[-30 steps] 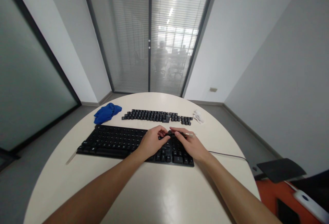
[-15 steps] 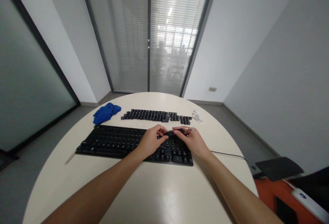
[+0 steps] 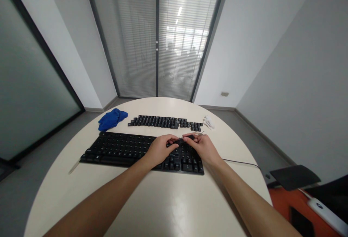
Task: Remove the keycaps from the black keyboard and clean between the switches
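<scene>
Left hand [image 3: 163, 147] and right hand [image 3: 203, 148], both curled nearly closed, pinch a small black elongated piece [image 3: 179, 141] over the long black plastic keyboard [image 3: 119, 149]. A slackened pinch could drop it; the right hand's thin pale stick [image 3: 201, 133] might snag.

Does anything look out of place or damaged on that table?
Yes: rows of black keycaps sit on the table beyond the keyboard, where you'd expect them fitted to it. They look neatly laid out rather than scattered, and I see no spill or obvious breakage.
</scene>
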### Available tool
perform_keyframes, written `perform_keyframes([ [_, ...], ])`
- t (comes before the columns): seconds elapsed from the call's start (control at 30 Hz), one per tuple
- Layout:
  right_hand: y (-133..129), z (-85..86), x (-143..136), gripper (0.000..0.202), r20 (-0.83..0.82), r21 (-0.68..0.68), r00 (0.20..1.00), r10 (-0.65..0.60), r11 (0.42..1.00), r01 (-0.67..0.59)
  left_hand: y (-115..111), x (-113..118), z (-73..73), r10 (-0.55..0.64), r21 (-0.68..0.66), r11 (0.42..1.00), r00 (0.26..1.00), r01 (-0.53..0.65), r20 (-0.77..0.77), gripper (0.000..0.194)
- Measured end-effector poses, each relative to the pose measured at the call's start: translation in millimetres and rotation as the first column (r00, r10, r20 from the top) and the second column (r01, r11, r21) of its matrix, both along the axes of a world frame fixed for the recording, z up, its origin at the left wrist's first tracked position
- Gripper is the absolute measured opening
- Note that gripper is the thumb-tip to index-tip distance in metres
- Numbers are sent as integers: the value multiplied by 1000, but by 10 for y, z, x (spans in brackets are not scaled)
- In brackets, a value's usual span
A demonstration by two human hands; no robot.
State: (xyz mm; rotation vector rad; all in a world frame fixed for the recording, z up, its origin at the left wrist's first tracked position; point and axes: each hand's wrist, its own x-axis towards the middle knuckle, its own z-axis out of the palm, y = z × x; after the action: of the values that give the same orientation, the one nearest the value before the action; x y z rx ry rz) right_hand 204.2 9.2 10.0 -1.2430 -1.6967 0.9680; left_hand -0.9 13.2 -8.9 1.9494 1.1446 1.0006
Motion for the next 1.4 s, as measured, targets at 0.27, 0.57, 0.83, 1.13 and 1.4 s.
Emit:
perform_keyframes([
  [0.27, 24, 22, 10, 41, 9, 54, 999, -43, 998, 43, -7, 11, 23, -22, -22, 999, 994, 24, 110, 26],
  [0.57, -12, -35, -78, 38, -29, 88, 997, -69, 994, 71, -89, 2, 32, 239, 136, 967, 955, -218, -173, 15],
  [0.83, -123, 82, -168, 20, 243, 390, 968, -63, 920, -38, -161, 13, 65, 323, 243, 940, 857, -241, -402, 14],
  [1.13, -130, 44, -203, 26, 172, 266, 983, -68, 964, 20, -108, -7, 19, 283, 202, 950, 931, -238, -231, 10],
  [1.4, -13, -36, -67, 37, 48, 142, 998, -31, 990, 24, 6, 17, -1, 72, -64, 996, 977, -60, 202, 14],
])
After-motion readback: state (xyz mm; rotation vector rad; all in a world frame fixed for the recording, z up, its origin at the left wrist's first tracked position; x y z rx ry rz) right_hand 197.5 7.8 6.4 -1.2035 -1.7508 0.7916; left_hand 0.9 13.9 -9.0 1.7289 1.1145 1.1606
